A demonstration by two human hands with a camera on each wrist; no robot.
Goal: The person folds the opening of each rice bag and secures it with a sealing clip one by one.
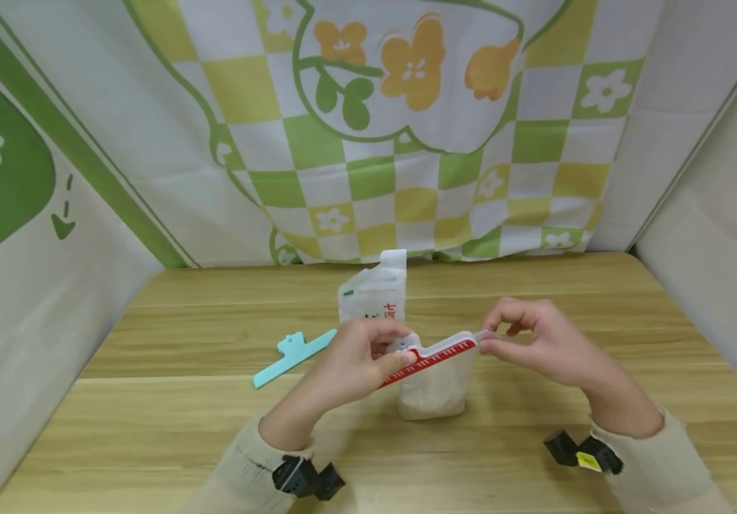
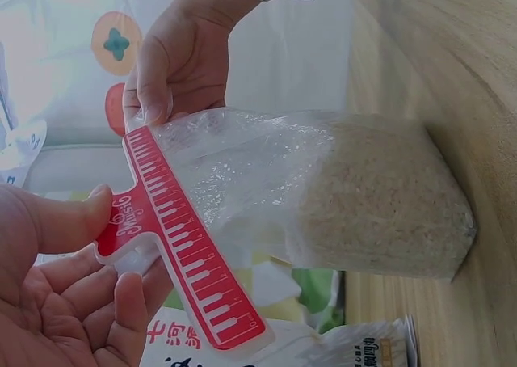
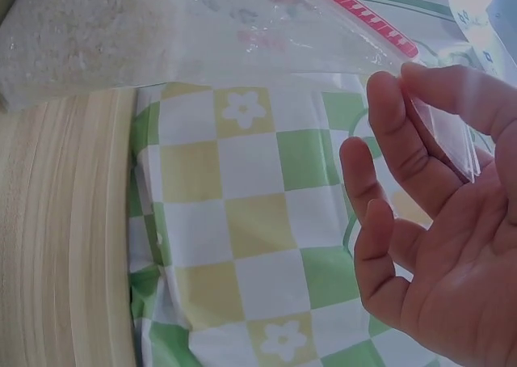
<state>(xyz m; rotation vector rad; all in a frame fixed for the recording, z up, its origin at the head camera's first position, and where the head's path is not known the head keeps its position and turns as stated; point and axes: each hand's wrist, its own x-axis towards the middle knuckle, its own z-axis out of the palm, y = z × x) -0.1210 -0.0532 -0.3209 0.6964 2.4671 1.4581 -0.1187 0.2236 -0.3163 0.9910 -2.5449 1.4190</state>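
A clear plastic bag (image 2: pixel 380 193) of rice stands on the table, its upper part drawn up between both hands. Across the bag's top lies a red clip (image 2: pixel 190 229) with a piano-key print and the word Music. My left hand (image 1: pixel 358 357) pinches the clip's handle between thumb and fingers. On the other side, my right hand (image 1: pixel 544 346) pinches the top corner of the bag between thumb and index finger, just past the clip's end. In the right wrist view, the plastic corner (image 3: pixel 444 132) sticks out behind those fingertips.
A light blue clip (image 1: pixel 294 357) lies on the table (image 1: pixel 182 414) left of my left hand. Behind the rice bag stands a white printed package (image 1: pixel 374 285) with red and black characters. A patterned cloth (image 1: pixel 419 171) hangs along the table's back edge.
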